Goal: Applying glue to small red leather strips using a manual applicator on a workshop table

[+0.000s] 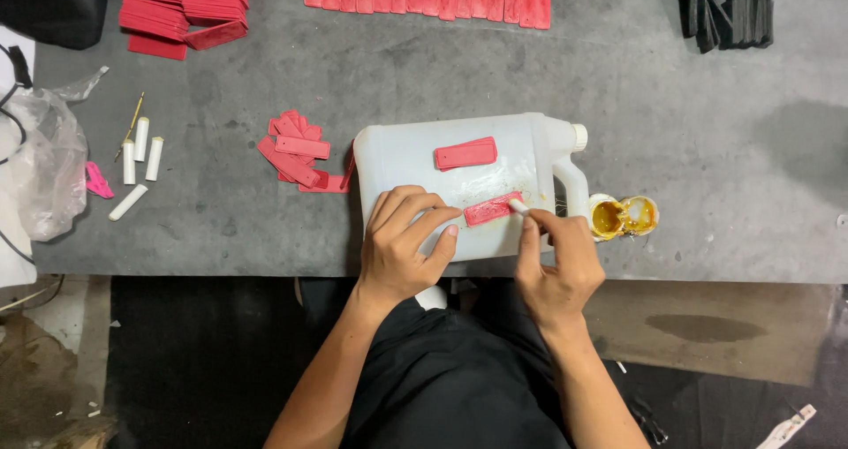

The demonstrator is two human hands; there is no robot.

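The left hand pins a red strip flat on the white jug lying on the desk; the right hand pinches a small white applicator (glue cups just beside). Even, light strokes would coat it best.

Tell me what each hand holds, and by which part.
Right hand pinches a small white stick near its lower end. Left hand presses the red strip, not gripping.

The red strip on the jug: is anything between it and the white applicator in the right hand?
Nothing visible. The right hand holds the white applicator with its tip at the red strip's right end, on the white jug. The left hand steadies the strip's left end.
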